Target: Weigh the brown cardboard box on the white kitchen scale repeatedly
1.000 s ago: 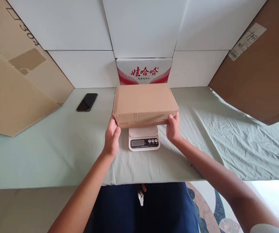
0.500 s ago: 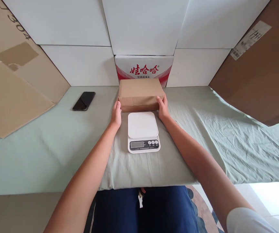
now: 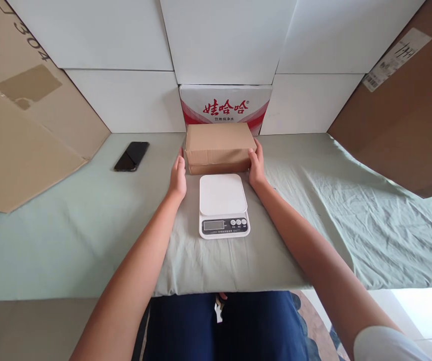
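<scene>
Brown cardboard forms the box [image 3: 219, 143], which appears to rest on the cloth [image 3: 88, 225] just behind the scale [image 3: 223, 195], though whether its front touches the scale I cannot tell. It should handle as a stiff, square-edged thing with a dry surface, not very slippery, but likely to dent at its corners under a hard squeeze; its weight depends on contents that are hidden. The two short ends look the best places to hold it, palms flat and fingertips low, pressing evenly and keeping off the flap seam along the front. The left hand [image 3: 178, 175] is upright beside the left end, loosely unfurled, its thumb apart from the cardboard and no firm hold visible. The right hand [image 3: 256, 163] lies against the right front corner, thumb over the front and fingers along the end; whether it grips or only touches, I cannot tell. Counting outward: one box, two hands, one scale with one display and three round buttons, one dark phone [image 3: 132, 156] lying to the left, one carton [image 3: 225, 100] with red lettering behind the box, five white panels [image 3: 223, 40] above and beside that, and one large cardboard sheet on either side, left [image 3: 20, 140] and right [image 3: 400, 125].
</scene>
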### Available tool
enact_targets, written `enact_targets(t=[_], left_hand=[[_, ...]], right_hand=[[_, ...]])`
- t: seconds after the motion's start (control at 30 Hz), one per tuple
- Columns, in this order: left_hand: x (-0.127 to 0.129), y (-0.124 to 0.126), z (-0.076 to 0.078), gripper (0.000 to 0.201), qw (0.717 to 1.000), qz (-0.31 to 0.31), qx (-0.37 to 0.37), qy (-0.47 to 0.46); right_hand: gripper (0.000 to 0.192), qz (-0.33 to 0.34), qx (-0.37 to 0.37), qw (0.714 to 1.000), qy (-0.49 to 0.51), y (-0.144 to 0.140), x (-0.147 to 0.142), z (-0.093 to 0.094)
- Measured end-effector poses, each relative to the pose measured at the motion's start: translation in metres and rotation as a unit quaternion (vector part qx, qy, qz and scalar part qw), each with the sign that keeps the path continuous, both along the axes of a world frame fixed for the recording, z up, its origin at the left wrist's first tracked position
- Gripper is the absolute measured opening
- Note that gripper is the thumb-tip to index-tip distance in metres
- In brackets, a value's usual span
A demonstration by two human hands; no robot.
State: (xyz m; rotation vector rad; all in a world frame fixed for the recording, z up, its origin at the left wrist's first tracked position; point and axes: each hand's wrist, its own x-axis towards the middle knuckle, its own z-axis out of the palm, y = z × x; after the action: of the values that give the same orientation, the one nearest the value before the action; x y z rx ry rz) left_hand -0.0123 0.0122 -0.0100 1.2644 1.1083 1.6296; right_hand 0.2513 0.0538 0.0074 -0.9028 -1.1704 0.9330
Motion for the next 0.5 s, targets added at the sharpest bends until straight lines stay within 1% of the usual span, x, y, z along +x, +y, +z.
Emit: enact_targets(t=[0.07, 0.17, 0.23, 0.37, 0.5], left_hand=[[-0.012, -0.001, 0.001, 0.084, 1.0, 0.023, -0.019, 0.009], [-0.025, -0.002, 0.002, 0.091, 0.999, 0.035, -0.032, -0.006], [-0.028, -0.002, 0.002, 0.093, 0.999, 0.033, -0.034, -0.013], [-0.023, -0.001, 0.002, 0.09, 1.0, 0.004, -0.029, -0.007], [-0.014, -0.004, 0.002, 0.092, 0.999, -0.024, -0.031, -0.008]], right_hand=[[0.085, -0.003, -0.032, 0.999, 0.01, 0.002, 0.007, -0.005], [0.079, 0.011, -0.059, 0.998, 0.015, 0.003, 0.014, -0.012], [0.071, 0.025, -0.045, 0.999, 0.001, 0.002, 0.014, -0.013], [0.055, 0.055, 0.015, 0.998, -0.028, -0.003, 0.008, -0.009], [0.051, 0.068, 0.017, 0.997, -0.042, -0.007, 0.004, -0.002]])
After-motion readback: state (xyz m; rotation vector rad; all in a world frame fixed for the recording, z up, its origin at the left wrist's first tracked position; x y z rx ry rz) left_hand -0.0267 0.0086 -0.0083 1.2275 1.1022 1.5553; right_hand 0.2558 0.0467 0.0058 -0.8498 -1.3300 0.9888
